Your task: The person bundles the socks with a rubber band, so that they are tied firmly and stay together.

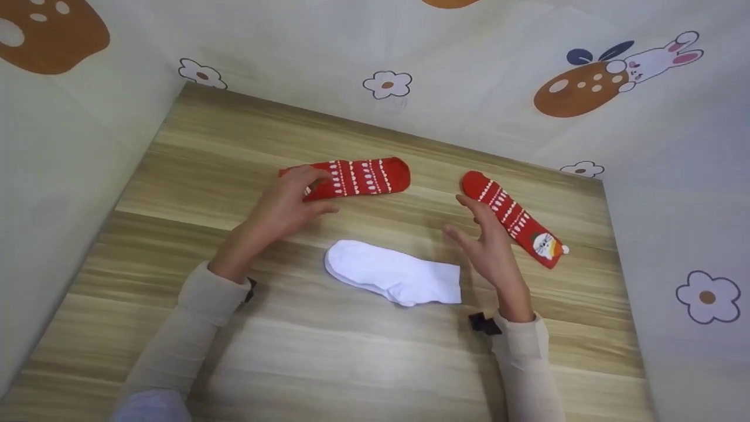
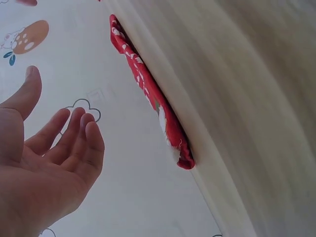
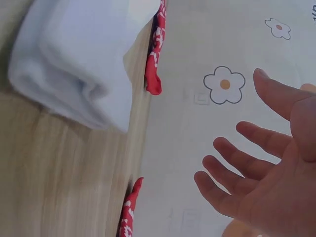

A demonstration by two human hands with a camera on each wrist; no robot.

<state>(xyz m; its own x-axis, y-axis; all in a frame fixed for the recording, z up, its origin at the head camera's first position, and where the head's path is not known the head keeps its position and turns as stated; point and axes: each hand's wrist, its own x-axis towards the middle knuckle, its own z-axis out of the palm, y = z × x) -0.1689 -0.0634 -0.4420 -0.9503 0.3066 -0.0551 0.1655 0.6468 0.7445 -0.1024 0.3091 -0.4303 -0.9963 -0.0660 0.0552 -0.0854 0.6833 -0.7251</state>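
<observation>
In the head view my left hand hovers over the cuff end of a red patterned sock, hiding part of it. The left wrist view shows that hand with fingers loosely bent and nothing in them, apart from the red sock. My right hand is held beside a second red sock, which has a cartoon animal face and a small pompom near its cuff. Its fingers are spread and hold nothing, as the right wrist view confirms. A pair of white socks lies flat between and below the hands.
All the socks lie on a wood-grain table. Pale fabric walls printed with flowers, a rabbit and orange shapes stand along its back and sides. Dark straps sit at both wrists, beside beige sleeves.
</observation>
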